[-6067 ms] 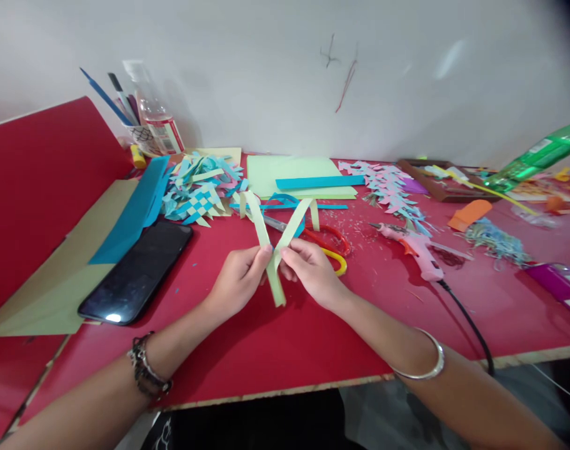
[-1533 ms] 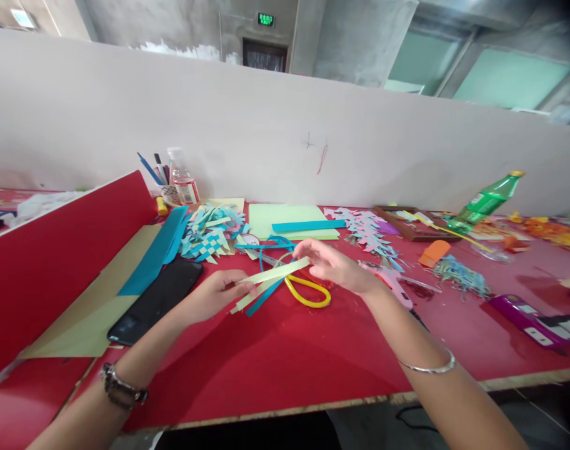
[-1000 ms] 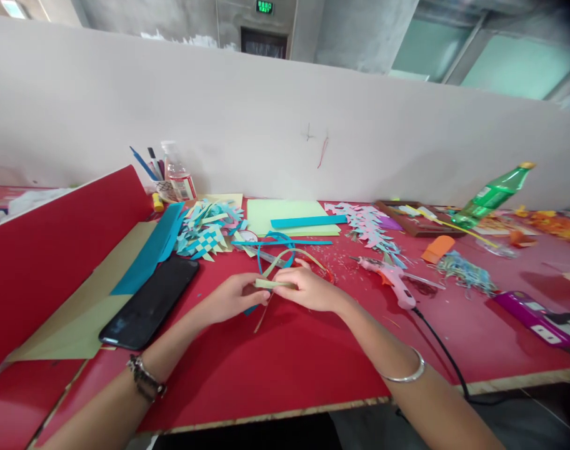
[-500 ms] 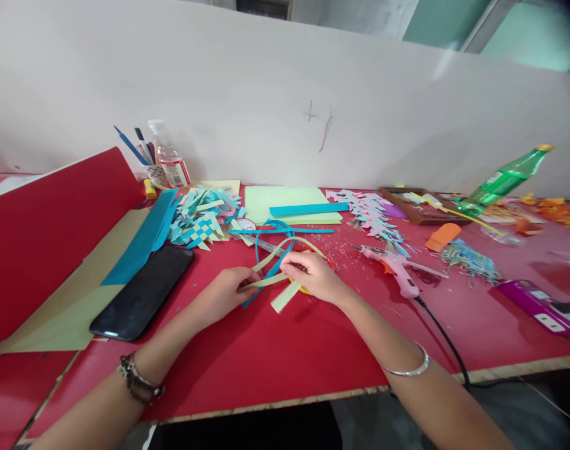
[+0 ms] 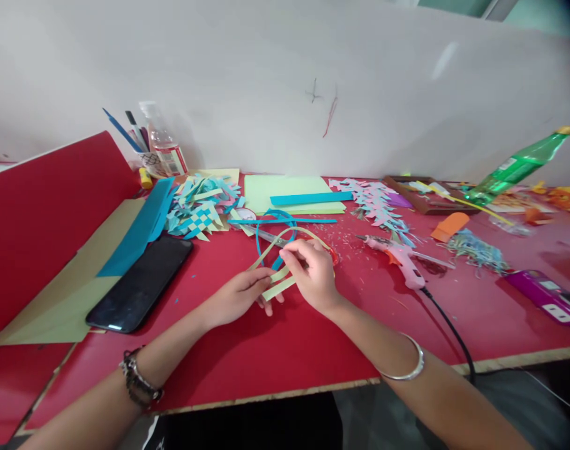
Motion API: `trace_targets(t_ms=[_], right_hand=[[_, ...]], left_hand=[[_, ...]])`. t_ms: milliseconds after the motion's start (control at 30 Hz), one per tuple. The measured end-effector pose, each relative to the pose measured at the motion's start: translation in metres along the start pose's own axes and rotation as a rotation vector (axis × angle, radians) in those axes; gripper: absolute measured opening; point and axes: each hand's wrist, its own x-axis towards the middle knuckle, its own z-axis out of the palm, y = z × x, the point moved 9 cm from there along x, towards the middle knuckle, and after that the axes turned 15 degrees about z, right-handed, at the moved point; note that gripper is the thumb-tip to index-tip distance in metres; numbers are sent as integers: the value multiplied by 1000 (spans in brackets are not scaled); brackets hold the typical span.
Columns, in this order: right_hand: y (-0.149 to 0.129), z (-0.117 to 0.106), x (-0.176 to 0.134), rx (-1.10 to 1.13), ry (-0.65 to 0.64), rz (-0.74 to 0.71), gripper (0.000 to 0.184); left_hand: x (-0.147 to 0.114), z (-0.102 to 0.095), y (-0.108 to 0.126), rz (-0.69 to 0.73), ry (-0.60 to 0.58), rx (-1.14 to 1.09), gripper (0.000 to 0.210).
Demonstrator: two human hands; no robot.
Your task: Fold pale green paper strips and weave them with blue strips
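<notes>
Pale green paper strips (image 5: 280,288) run between my two hands over the middle of the red table. My left hand (image 5: 242,294) pinches them from the left, thumb on top and some fingertips showing beneath. From the right, my right hand (image 5: 313,275) has its thumb and forefinger closed on the strips. One pale strip arches up in a loop behind my hands. Just beyond it stands a curled blue paper strip (image 5: 257,240), partly hidden by the pale ones. Whether the blue strip is held as well, I cannot tell.
A black phone (image 5: 139,284) lies left of my hands. Woven paper pieces (image 5: 200,209) are heaped behind it. Pale green sheets (image 5: 294,185) rest by the wall. At right are a pink glue gun (image 5: 402,259), its cord, a purple power strip (image 5: 545,297) and a tilted green bottle (image 5: 519,164).
My left hand has slid slightly right and turned, its fingers now under the strips. My right hand has rotated more upright. The pale strip's free end now lies across the left fingers.
</notes>
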Motion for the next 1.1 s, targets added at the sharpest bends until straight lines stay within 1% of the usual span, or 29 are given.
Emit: trace_targets(t_ms=[67, 133, 267, 333, 400, 467, 533, 633, 700, 800, 900, 1000, 1100], right_hand=[[-3, 0, -1, -58, 31, -58, 23], [-4, 1, -1, -88, 39, -87, 23], [-2, 8, 0, -108, -18, -64, 25], [-4, 14, -1, -119, -96, -76, 25], [-7, 19, -1, -138, -191, -124, 22], [-11, 23, -3, -154, -282, -185, 18], [-11, 26, -4, -161, -368, -211, 17], [-5, 31, -7, -167, -504, -184, 19], [-1, 33, -7, -160, -550, -146, 21], [6, 31, -4, -138, -540, -79, 21], [11, 29, 0, -122, -507, -41, 25], [14, 30, 2, -131, -493, -28, 29], [16, 29, 4, -142, -461, -24, 35]], left_hand=[[0, 4, 0, 0, -5, -44, 24], [0, 4, 1, 1, 0, -30, 27], [0, 5, 4, 56, -30, 155, 29], [0, 2, 5, 84, -23, 259, 28], [1, -4, 9, 117, 10, 340, 30], [1, -9, 12, 138, 36, 387, 32], [0, -14, 14, 136, 51, 404, 33], [-2, -22, 13, 106, 85, 411, 32], [-3, -29, 14, 90, 134, 422, 30], [-5, -39, 15, 72, 208, 451, 29], [-7, -45, 16, 65, 248, 494, 28], [-6, -45, 15, 79, 245, 523, 27], [-4, -43, 12, 78, 239, 457, 27]])
